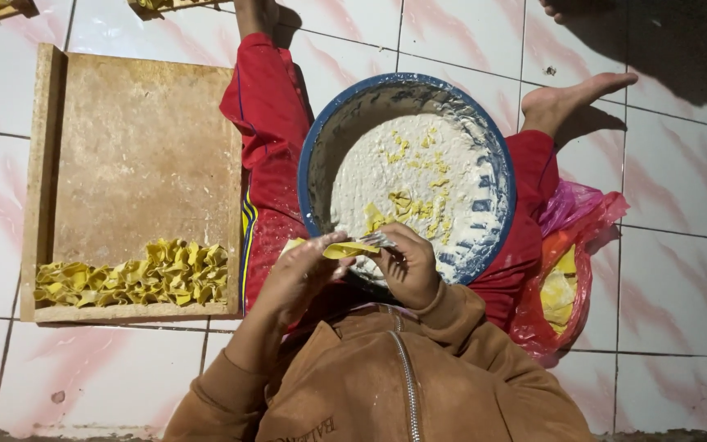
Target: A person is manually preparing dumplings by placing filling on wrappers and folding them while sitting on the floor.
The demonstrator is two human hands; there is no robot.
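A thin yellow wrapper (345, 248) lies nearly flat between both hands, its long axis running from about 9 o'clock to 3 o'clock, just over the near rim of the blue basin (311, 139). The left hand (300, 274) sits at the wrapper's 8 o'clock side, fingers curled up under it and thumb on top, pinching its left end. The right hand (409, 266) is at the 4 o'clock side, fingers bent and gripping a small floury tool (378, 240) whose tip touches the wrapper's right end; what kind of tool cannot be told.

The basin holds white filling (419, 192) flecked with yellow scraps and rests between the person's red-trousered legs (267, 123). At 9 o'clock from the hands lies a wooden tray (137, 139), its raised edges on the left and near sides; a row of folded yellow dumplings (137, 274) fills the near strip, and the rest of the board is bare. At 3 o'clock a pink and orange plastic bag (570, 278) holds more yellow sheets. White tiled floor (664, 245) lies open beyond the bag and to the left of the tray.
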